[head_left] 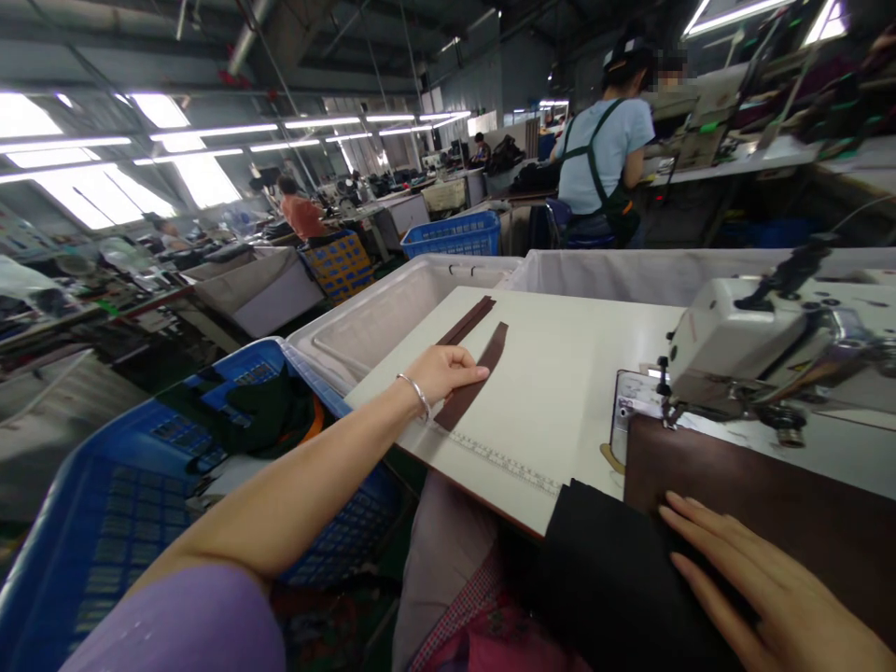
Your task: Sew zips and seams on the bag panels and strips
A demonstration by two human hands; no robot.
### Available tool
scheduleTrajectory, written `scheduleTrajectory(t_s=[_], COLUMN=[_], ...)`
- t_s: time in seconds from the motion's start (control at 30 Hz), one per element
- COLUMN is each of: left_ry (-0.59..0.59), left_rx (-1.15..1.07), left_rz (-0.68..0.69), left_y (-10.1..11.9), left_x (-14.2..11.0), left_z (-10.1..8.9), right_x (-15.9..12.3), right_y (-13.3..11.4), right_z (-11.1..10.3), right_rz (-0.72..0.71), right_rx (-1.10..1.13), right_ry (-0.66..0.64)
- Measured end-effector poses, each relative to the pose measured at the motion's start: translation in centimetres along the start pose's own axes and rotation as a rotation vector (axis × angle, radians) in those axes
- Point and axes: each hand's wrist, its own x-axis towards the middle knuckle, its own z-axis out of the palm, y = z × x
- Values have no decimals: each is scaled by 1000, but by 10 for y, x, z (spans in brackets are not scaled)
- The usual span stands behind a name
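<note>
Apparently for control at both ends of the surface (553, 373), the two hands were set well apart, one on each side of the needle area of the sewing machine (735, 327). Well to the left of the machine, a dark brown strip (494, 347) was held by its edge in the left hand (444, 373), with the thumb and curled fingers closed on it; it was laid at a slant, perhaps so that it could be easily lifted or turned. Beyond that hand, farther left of the machine, narrow brown strips (468, 320) were placed close together, probably to be within easy reach. Nearer the person than the machine, a measuring scale (504, 457) was fixed along the front edge, where lengths could be read. Under the machine's presser foot (668, 415), the corner of a brown panel (742, 476) was positioned, and its near part was covered by the right hand (763, 569), whose fingers were open and extended, gripping nothing, seemingly so that the panel was steadied flat. Beside that hand, on the near side of the machine, a black piece (602, 551) was draped over the front edge.
</note>
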Motion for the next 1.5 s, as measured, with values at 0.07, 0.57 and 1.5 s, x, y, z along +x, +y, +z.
scheduleTrajectory(t_s=[0.07,0.57,1.5], left_ry=[-51,-320,-308], left_rx=[-51,662,865], left_rz=[22,1001,1057], left_y=[14,6,31], left_x=[-19,-9,-9], left_z=[24,146,207], right_x=[23,52,50], right_y=[-26,-96,39], right_z=[-9,-40,-33], right_rz=[-34,-189,147], right_rx=[-18,80,-269], right_ry=[-33,-52,-302])
